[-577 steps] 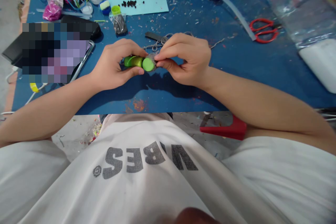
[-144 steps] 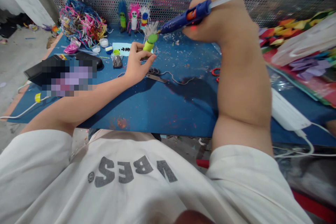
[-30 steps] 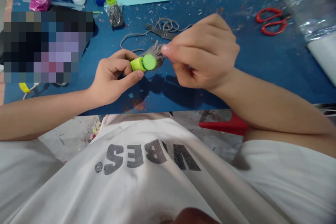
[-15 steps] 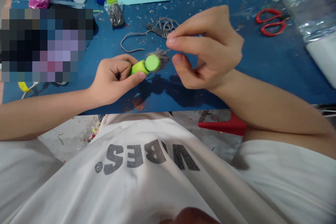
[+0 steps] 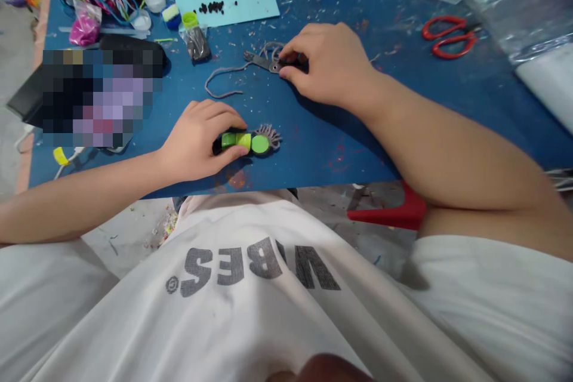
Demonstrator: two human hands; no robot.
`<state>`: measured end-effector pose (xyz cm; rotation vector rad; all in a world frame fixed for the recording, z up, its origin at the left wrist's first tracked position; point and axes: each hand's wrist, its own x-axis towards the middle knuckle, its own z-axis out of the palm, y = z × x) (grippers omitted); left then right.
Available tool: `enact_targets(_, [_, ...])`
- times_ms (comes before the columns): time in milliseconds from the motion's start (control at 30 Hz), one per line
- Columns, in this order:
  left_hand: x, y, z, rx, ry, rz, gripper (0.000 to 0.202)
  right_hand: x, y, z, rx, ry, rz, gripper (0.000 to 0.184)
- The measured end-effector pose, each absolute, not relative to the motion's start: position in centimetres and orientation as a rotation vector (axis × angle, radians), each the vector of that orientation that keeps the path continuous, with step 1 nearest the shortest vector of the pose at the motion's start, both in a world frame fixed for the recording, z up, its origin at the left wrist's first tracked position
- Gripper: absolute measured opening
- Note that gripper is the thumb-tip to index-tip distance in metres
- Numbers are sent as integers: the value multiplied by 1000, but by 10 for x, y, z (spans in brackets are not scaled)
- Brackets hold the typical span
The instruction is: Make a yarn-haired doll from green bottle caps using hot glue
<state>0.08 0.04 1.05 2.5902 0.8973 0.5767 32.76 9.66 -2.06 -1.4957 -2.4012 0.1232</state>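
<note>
I see the left hand [image 5: 197, 140] resting on the blue table [image 5: 403, 107] near its front edge, closed around the green figure [image 5: 244, 142]. The figure lies flat, with its long axis running left to right and its round head pointing right, away from the palm. It looks like smooth, hard plastic, a short cylinder with a disc-shaped head, and a fuzzy fringe of gray yarn hair [image 5: 270, 133] spreads out around the head. The right hand [image 5: 329, 62] is farther up the table, well apart from the figure, and it is the nearer hand to the gray snips [image 5: 264, 61]. Its thumb and forefinger pinch the handle end of the snips. The thin, dull metal blades point left, nearly parallel to the figure. A loose gray yarn strand [image 5: 221, 74] curls beside the blades. The red scissors [image 5: 447, 42] lie untouched to the right.
</note>
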Motion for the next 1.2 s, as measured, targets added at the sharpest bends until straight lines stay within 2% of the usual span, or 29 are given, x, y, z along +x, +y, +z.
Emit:
enact_targets(200, [-1,43,5,2542,1160,813,23,323,94,-15,-1472,-2332,278,67])
enact_targets(400, [-9,94,-30,2656,1411,645,13,323,101,-28,-1392,-2316,289,67])
enact_targets(500, [-6,114,-36,2575,1423,737,35,329,122,-48,-1375,-2224,141,68])
enact_targets(633, [11,127,-28,2263,1170,1022,59,339,145,-61,-1224,-2115,-28,69])
enact_targets(800, [29,120,-32,2139,1101,1218,72,336,117,-28,-1219,-2269,-74,59])
enact_targets(967, [30,117,-40,2021,1125,1300,80,327,73,21,-1231,-2495,-409,51])
enact_targets(1067, [31,117,-36,1984,1067,1220,82,324,63,28,-1032,-2645,-508,54])
enact_targets(1200, [34,120,-34,1904,1038,1202,89,325,62,21,-905,-2686,-383,56])
